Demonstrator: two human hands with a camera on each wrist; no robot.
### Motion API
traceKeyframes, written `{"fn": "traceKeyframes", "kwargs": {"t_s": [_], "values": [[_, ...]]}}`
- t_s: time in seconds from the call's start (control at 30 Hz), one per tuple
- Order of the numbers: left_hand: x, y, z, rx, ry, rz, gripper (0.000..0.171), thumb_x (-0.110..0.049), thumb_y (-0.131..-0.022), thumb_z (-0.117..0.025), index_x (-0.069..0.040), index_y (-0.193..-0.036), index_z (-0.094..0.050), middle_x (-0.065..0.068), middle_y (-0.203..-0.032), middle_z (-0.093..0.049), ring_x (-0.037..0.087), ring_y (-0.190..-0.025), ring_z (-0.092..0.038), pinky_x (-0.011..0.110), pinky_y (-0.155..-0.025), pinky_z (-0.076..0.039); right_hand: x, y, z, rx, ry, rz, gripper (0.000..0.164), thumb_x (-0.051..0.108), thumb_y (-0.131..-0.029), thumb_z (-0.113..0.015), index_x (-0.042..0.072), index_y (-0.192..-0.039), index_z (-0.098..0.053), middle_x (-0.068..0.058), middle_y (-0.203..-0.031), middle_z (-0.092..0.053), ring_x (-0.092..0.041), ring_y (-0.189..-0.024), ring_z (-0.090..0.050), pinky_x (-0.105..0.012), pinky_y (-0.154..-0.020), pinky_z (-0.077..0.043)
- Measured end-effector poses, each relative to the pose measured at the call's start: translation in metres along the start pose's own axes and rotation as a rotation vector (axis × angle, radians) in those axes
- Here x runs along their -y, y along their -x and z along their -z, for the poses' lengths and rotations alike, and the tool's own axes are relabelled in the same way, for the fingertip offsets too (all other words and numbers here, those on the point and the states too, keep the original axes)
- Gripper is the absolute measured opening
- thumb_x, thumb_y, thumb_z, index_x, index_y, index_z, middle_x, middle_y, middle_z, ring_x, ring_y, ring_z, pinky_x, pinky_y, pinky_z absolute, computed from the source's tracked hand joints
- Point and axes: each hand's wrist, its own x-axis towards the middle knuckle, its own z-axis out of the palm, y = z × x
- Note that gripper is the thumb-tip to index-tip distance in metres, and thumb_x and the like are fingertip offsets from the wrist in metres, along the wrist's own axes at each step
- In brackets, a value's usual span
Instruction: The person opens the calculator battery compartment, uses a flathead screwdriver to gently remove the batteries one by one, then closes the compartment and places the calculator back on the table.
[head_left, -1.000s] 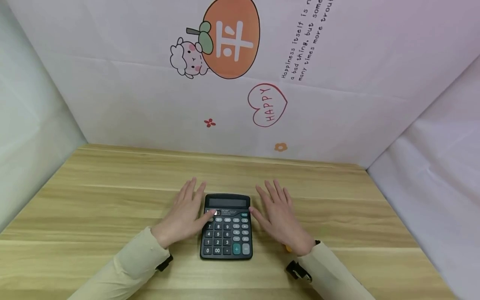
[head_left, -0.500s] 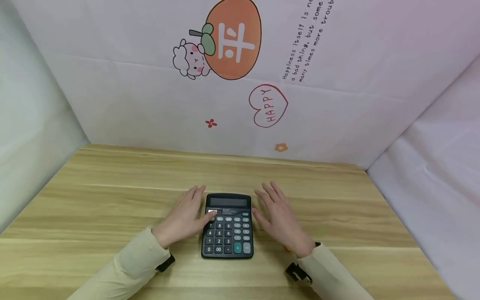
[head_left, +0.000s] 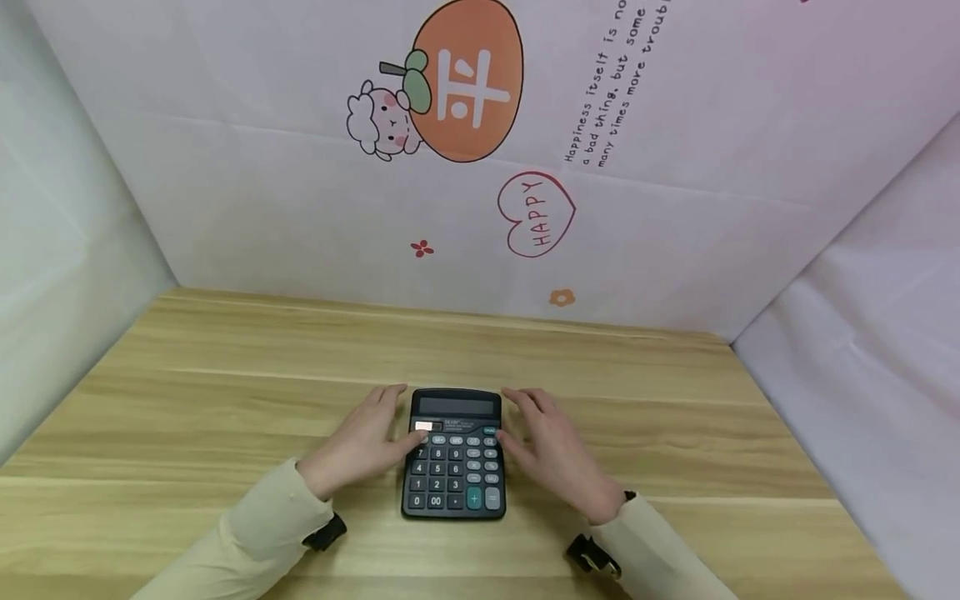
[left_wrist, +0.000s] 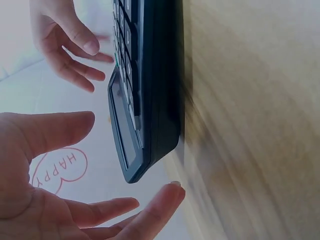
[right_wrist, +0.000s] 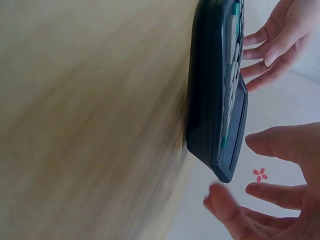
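A black desktop calculator (head_left: pixel 455 454) with grey and teal keys lies flat on the wooden table. On its left side is my left hand (head_left: pixel 365 444), thumb stretched over the upper left keys. In the left wrist view this thumb (left_wrist: pixel 65 131) hovers apart from the key face, and a fingertip is just beyond the top corner. Along the other side is my right hand (head_left: pixel 551 450), its thumb tip by the upper right keys. The right wrist view shows its thumb (right_wrist: pixel 280 142) and fingers spread around the calculator's top corner with a gap. Neither hand grips it.
The wooden table (head_left: pixel 225 400) runs back to a white wall sheet (head_left: pixel 262 208) printed with a fruit, a lamb, a heart and flowers. White cloth (head_left: pixel 885 333) hangs at both sides. Black straps (head_left: pixel 592 554) sit at the wrists.
My right hand has come in closer to the calculator, its fingers drawn inward and more bent. My left fingers have lowered and bent slightly. The calculator stays in about the same place.
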Motion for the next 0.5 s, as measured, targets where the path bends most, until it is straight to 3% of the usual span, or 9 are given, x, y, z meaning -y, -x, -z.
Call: {"fn": "traceKeyframes", "kwargs": {"t_s": [0.13,0.33,0.5], "values": [[-0.0001,-0.0016,-0.0027,0.006,0.017,0.004,0.073,-0.029,-0.088,-0.068,0.011,-0.14,-0.035,0.029,-0.138,-0.044,0.041,-0.118,-0.051,0.054,-0.102,-0.04,0.0005,0.0011,0.0001,0.034,-0.042,-0.018,0.058,0.019,-0.087,-0.072,0.004,-0.138,-0.047,-0.012,-0.121,-0.055,-0.016,-0.087,-0.062,-0.02,-0.065,-0.051],[-0.0004,-0.0041,-0.0067,0.037,0.078,0.05,0.08,-0.026,-0.08,-0.077,0.009,-0.14,-0.037,0.027,-0.132,-0.05,0.038,-0.119,-0.051,0.055,-0.103,-0.039,0.0024,0.0031,-0.0022,0.034,-0.055,-0.029,0.055,0.017,-0.085,-0.074,0.004,-0.134,-0.051,-0.012,-0.12,-0.056,-0.016,-0.088,-0.063,-0.021,-0.066,-0.052],[-0.0015,-0.0054,-0.0097,0.054,0.161,0.097,0.086,-0.018,-0.07,-0.084,0.008,-0.139,-0.039,0.018,-0.115,-0.062,0.034,-0.11,-0.056,0.054,-0.101,-0.04,0.0058,0.0029,-0.0046,0.023,-0.111,-0.056,0.051,0.014,-0.081,-0.077,0.0,-0.126,-0.057,-0.015,-0.116,-0.057,-0.018,-0.083,-0.065,-0.02,-0.064,-0.053]]}}
